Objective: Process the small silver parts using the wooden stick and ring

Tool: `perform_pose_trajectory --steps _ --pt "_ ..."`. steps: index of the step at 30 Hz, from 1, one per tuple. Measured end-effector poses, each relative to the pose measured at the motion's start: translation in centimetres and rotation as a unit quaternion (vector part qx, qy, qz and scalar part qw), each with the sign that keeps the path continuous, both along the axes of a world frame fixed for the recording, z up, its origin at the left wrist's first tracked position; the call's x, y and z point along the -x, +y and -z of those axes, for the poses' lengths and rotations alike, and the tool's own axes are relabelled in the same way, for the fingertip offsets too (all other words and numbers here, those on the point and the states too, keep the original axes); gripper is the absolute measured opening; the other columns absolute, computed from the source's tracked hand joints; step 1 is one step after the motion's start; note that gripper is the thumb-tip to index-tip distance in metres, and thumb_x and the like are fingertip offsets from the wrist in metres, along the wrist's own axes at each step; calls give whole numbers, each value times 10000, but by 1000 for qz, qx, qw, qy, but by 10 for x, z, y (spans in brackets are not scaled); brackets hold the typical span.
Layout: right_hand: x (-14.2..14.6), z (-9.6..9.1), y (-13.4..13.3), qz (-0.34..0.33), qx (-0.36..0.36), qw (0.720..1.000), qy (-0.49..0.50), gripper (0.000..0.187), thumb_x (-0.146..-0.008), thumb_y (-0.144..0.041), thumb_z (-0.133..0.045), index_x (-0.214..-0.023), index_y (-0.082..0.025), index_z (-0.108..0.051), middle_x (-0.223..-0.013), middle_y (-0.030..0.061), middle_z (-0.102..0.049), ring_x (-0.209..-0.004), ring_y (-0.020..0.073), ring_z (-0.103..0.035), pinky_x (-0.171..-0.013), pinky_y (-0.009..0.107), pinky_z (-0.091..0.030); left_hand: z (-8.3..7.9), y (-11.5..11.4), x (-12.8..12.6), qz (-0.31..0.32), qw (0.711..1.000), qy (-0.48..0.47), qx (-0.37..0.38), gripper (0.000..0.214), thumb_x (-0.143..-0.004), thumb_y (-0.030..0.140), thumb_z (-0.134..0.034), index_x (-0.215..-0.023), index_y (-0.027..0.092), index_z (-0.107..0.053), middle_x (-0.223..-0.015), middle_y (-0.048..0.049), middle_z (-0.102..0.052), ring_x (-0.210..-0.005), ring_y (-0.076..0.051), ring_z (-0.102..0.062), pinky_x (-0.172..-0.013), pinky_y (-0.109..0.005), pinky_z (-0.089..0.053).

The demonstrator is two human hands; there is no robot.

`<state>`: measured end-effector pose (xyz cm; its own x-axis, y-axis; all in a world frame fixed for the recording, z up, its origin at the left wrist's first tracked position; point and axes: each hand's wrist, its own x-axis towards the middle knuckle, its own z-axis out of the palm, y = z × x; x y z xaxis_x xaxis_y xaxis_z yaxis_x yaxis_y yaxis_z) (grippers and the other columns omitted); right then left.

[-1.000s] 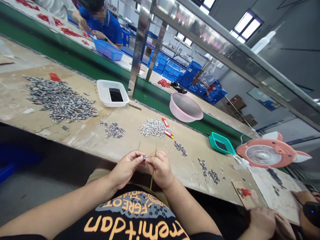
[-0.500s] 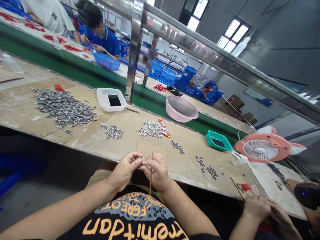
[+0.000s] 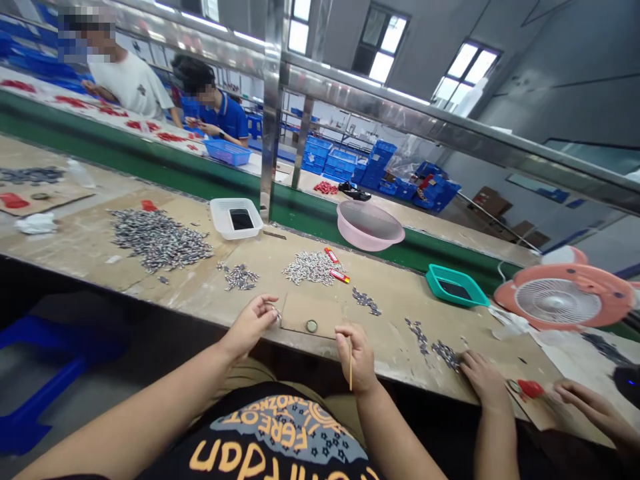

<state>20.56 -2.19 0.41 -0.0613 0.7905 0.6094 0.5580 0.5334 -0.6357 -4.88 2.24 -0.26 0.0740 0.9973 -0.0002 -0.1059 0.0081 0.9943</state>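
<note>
My left hand (image 3: 253, 325) is at the left edge of a cardboard piece (image 3: 300, 308), its thumb and fingers closed on a tiny silvery part (image 3: 277, 313) too small to make out. Beyond the cardboard's right corner, my right hand (image 3: 359, 357) grips a thin wooden stick (image 3: 351, 375) that points down toward my lap. A small round cap-like dish (image 3: 312, 326) lies on the cardboard between both hands. Behind it is a heap of small white-and-silver parts (image 3: 307, 268), with two red-and-yellow packets (image 3: 340, 276) at its right side.
A large pile of dark grey parts (image 3: 155, 240) is at left, near a white plastic tray (image 3: 236, 220). A pink basin (image 3: 370, 227), a green basket (image 3: 457, 287) and a pink fan (image 3: 555, 297) line the back. At right, a co-worker's hand (image 3: 483, 373) touches grey parts.
My hands were together over the front edge; now they are apart, the right one moved rightward with the stick. The round dish has come into sight. The co-worker's hand has reached the grey parts.
</note>
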Motion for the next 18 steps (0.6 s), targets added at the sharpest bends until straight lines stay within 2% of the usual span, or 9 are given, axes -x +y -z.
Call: perform_pose_trajectory --steps 2,5,8,10,14,16,18 --pt "-15 9 2 27 11 1000 -1 96 -863 -203 -526 -916 -207 -606 -858 42 -604 -852 177 -561 -780 329 -455 5 27 29 -43 982 170 -71 245 -783 336 -561 -969 176 -577 -841 -44 -636 -791 -178 -596 -748 -301 -452" --pt "-35 16 5 68 29 997 3 106 -864 -243 -530 -904 -198 -618 -871 51 -611 -862 183 -571 -795 338 -459 5 67 75 -99 891 420 -145 266 -809 355 -492 -954 178 -628 -908 -75 -671 -829 -217 -608 -781 -349 -461" --pt "-49 19 8 105 40 994 9 141 -860 -283 -529 -899 -188 -627 -893 61 -623 -885 193 -582 -820 352 -461 2 95 101 -105 860 471 -165 300 -799 356 -494 -960 166 -662 -986 -111 -668 -959 -260 -585 -884 -394 -426" --pt "-56 20 10 121 50 991 15 170 -854 -310 -530 -896 -181 -633 -899 67 -632 -883 200 -590 -822 358 -465 3 102 103 -95 837 505 -188 341 -792 403 -516 -1004 185 -670 -1102 -122 -634 -1098 -288 -518 -973 -430 -356" --pt "-67 23 17 152 85 984 32 242 -839 -375 -534 -890 -166 -646 -898 85 -646 -871 219 -601 -827 384 -466 7 100 85 -29 760 604 -237 438 -779 502 -541 -1132 252 -615 -1276 -112 -538 -1212 -318 -415 -1027 -516 -230" --pt "-71 24 21 161 105 981 34 276 -827 -406 -539 -889 -161 -652 -905 94 -652 -886 234 -601 -843 404 -459 8 102 75 8 745 615 -258 350 -810 458 -521 -1075 255 -625 -1203 -92 -582 -1163 -284 -454 -1041 -507 -194" --pt "-75 24 26 161 118 979 34 307 -816 -434 -542 -889 -159 -656 -913 100 -656 -900 244 -601 -856 418 -453 7 109 74 16 740 618 -266 247 -843 382 -486 -969 238 -644 -1075 -74 -628 -1087 -242 -498 -1052 -469 -186"
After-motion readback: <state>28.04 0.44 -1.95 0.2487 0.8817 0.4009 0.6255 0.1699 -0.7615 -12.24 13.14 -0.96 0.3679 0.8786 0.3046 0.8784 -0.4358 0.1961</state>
